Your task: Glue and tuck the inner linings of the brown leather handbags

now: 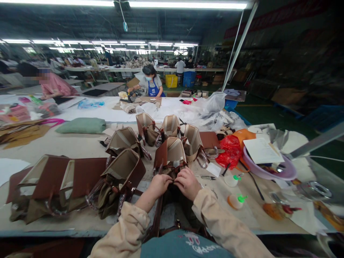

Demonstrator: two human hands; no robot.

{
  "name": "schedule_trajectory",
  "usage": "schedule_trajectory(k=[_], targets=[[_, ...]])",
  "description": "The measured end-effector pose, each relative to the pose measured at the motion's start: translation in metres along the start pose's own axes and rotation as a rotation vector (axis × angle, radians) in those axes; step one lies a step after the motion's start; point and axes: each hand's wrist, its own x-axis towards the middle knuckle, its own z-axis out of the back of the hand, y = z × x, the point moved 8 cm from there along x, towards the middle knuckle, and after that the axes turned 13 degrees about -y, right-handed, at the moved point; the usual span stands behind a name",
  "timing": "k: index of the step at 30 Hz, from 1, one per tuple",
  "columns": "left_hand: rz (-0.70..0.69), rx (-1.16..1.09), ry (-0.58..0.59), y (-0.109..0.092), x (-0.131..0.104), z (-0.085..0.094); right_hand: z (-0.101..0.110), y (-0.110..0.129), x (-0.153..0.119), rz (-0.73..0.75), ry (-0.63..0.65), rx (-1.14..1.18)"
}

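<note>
Hands-wise, I'm pinching the brown handbag (pixel 170 154) with my left grip (pixel 160 185) and right grip (pixel 187 183), both closed tight on the surface (pixel 80 147).

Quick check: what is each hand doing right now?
Left hand: fingers closed, pinching the brown handbag.
Right hand: fingers closed, pinching the same handbag.

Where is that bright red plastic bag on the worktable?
In the head view, the red plastic bag lies right of centre on the table, beside the lilac basin, just beyond the person's right hand.
</note>
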Motion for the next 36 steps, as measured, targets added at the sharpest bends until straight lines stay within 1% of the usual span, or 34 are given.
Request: schedule_trajectory(k=[5,9,13,16,19,23,27,36], targets=[[-0.001,-0.011,0.002,0.001,0.001,0.001,0.001,0.004,0.001,-0.027,-0.002,-0.070],[-0.012,-0.030,0.014,0.000,0.001,0.002,0.000,0.006,0.001,-0.060,-0.042,-0.117],[-0.021,-0.050,0.030,0.000,0.002,0.001,-0.001,0.004,-0.001,-0.089,-0.082,-0.127],[-0.022,-0.079,0.046,-0.001,0.002,0.001,-0.001,0.002,-0.002,-0.095,-0.069,-0.116],[0.003,-0.108,0.030,0.001,0.001,0.004,-0.002,0.001,-0.002,-0.101,-0.047,-0.111],[0.042,-0.108,-0.015,0.007,0.000,0.005,-0.003,0.001,-0.002,-0.110,-0.048,-0.111],[0.040,-0.096,-0.045,0.011,0.000,0.003,-0.005,0.002,-0.001,-0.120,-0.056,-0.136],[-0.007,-0.037,-0.043,0.002,-0.001,0.004,-0.004,-0.001,-0.002,-0.159,-0.086,-0.167]])
